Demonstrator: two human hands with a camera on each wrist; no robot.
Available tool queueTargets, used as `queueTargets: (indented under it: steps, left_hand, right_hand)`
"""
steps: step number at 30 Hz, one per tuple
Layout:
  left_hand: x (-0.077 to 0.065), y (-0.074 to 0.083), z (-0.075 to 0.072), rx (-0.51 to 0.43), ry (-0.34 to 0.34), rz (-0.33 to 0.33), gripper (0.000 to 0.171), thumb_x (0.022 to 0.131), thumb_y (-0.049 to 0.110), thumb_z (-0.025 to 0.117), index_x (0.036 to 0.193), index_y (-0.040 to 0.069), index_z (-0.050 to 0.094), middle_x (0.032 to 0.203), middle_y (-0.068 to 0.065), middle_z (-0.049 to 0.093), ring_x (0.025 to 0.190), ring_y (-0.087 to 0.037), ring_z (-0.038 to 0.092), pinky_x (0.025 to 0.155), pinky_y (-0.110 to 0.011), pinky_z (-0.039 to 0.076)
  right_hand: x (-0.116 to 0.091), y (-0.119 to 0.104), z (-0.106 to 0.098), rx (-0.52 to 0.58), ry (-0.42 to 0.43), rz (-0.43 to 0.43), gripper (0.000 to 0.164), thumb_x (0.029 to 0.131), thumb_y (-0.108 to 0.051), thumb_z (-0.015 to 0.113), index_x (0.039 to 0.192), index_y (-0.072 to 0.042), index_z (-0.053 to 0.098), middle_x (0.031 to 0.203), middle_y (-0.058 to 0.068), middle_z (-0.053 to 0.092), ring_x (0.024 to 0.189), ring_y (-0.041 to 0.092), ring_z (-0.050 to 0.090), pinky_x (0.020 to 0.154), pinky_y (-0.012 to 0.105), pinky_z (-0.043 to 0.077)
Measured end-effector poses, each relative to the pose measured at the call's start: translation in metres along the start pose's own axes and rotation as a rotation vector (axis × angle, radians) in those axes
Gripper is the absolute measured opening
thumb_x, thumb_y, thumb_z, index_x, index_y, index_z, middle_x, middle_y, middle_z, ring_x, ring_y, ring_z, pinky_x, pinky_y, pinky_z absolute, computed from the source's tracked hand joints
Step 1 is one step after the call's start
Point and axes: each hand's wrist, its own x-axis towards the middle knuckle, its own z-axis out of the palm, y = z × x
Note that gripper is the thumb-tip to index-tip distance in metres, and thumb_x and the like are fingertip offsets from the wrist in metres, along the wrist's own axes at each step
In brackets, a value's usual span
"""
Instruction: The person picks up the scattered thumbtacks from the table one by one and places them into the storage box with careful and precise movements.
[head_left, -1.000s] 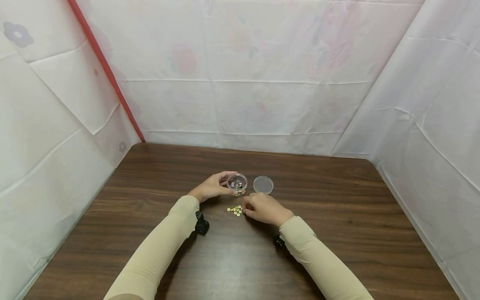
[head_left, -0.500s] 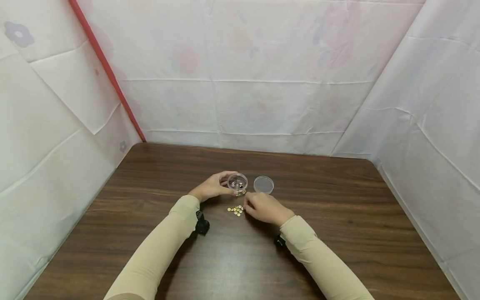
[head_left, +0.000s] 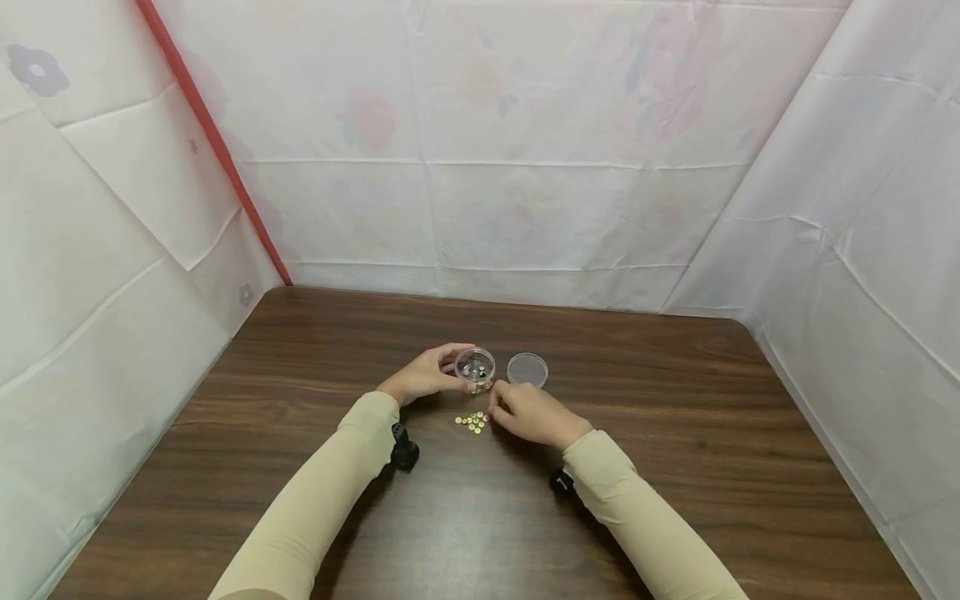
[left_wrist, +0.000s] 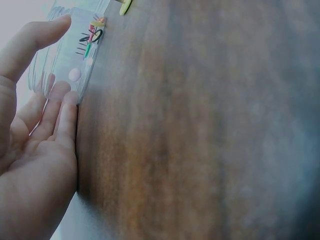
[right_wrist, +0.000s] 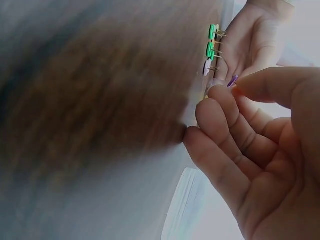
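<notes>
My left hand (head_left: 426, 375) curls its thumb and fingers round a clear round plastic box (head_left: 475, 364), which stands on the table with several thumbtacks in it. The left wrist view shows the thumb (left_wrist: 42, 35) against the box's wall and the other fingers under its far side. Between thumb and index finger my right hand (head_left: 534, 413) pinches a purple thumbtack (right_wrist: 233, 80), close to the box's near right side. A small pile of thumbtacks (head_left: 477, 430) lies just left of that hand; in the right wrist view some green-headed thumbtacks (right_wrist: 210, 49) show points sticking up.
The clear round lid (head_left: 527, 369) lies flat right of the box, just behind my right hand. Dark wooden table (head_left: 450, 525) spreads all round. White patterned cloth (head_left: 480, 208) walls in its back and sides.
My right fingers have shifted slightly right and away from me, from beside the pile towards the box. The left hand and the box stay almost still.
</notes>
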Motion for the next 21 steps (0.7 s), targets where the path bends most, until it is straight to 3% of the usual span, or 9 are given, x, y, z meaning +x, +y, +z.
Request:
queueTargets:
  steps: [10,17,21]
  left_hand:
    - [0.001,-0.003,-0.001,-0.032,-0.013,0.001,0.076,0.083,0.006,0.083,0.150,0.017,0.047,0.147,-0.010,0.048,0.144,-0.033,0.033,0.116,-0.048,0.034]
    - [0.002,-0.003,-0.001,-0.055,-0.029,0.000,0.078,0.085,0.007,0.082,0.152,0.015,0.044,0.148,-0.013,0.044,0.144,-0.035,0.033,0.115,-0.049,0.035]
    - [0.002,-0.003,-0.002,-0.048,-0.029,-0.002,0.079,0.085,0.008,0.081,0.153,0.015,0.042,0.149,-0.014,0.042,0.144,-0.034,0.032,0.115,-0.048,0.035]
  right_hand:
    - [0.008,0.004,-0.003,0.070,0.033,-0.039,0.005,0.104,-0.011,0.055,0.100,-0.008,0.057,0.079,-0.006,0.059,0.061,0.004,0.049,0.056,0.023,0.047]
    - [0.023,0.001,-0.007,0.001,0.159,-0.039,0.007,0.102,-0.013,0.058,0.099,-0.007,0.060,0.076,-0.004,0.062,0.056,0.002,0.048,0.052,0.020,0.045]
    - [0.030,0.001,-0.008,-0.018,0.185,-0.019,0.006,0.101,-0.014,0.059,0.099,-0.009,0.062,0.076,-0.004,0.064,0.055,0.003,0.050,0.052,0.021,0.047]
